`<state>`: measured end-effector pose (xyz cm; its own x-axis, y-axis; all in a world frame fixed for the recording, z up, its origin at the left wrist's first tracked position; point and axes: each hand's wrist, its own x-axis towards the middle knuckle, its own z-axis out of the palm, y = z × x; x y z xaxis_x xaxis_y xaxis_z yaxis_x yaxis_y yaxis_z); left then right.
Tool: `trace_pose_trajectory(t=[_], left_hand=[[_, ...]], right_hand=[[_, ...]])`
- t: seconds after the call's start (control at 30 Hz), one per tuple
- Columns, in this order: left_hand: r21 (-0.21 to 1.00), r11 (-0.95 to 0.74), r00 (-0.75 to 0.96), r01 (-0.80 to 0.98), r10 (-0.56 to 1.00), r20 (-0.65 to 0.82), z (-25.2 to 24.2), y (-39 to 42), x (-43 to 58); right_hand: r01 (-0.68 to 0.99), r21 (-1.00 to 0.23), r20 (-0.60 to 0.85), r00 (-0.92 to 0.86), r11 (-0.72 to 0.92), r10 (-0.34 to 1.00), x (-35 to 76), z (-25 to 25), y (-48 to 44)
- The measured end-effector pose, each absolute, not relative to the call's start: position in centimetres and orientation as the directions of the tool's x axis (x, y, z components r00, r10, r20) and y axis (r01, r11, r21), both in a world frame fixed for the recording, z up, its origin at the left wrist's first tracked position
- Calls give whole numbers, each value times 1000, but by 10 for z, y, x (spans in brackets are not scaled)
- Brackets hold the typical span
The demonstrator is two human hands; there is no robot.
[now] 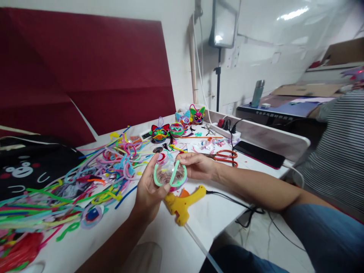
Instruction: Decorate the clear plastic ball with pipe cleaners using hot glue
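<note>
Both hands hold a clear plastic ball (168,173) above the white table (207,220). A mint green pipe cleaner (175,171) is wrapped around the ball. My left hand (149,189) cups the ball from below and the left, fingers curled around it. My right hand (196,165) pinches the ball's right side and the green pipe cleaner. Right under the hands lies a yellow glue gun (182,204), with a clear glue stick (200,246) sticking out of its back towards me.
A heap of coloured pipe cleaners (85,182) covers the table's left. Finished pipe-cleaner animal heads (160,132) stand at the back. Red scissors (226,154), a power strip (224,127) and a black phone (260,153) lie to the right. A person in a striped shirt (339,151) sits at the far right.
</note>
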<state>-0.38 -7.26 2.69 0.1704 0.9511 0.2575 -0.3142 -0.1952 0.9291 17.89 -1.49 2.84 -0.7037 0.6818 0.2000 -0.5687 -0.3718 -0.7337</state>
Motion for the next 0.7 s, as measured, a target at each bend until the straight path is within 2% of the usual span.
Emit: trace_pose_trajectory(t=[0.43, 0.7], left_hand=[[921, -164, 171, -353, 957, 236, 28, -72, -1], [920, -133, 193, -368, 957, 216, 25, -70, -1]], right_hand=[[-604, -673, 236, -722, -427, 651, 176, 25, -17], [-591, -682, 205, -721, -432, 662, 177, 23, -16]])
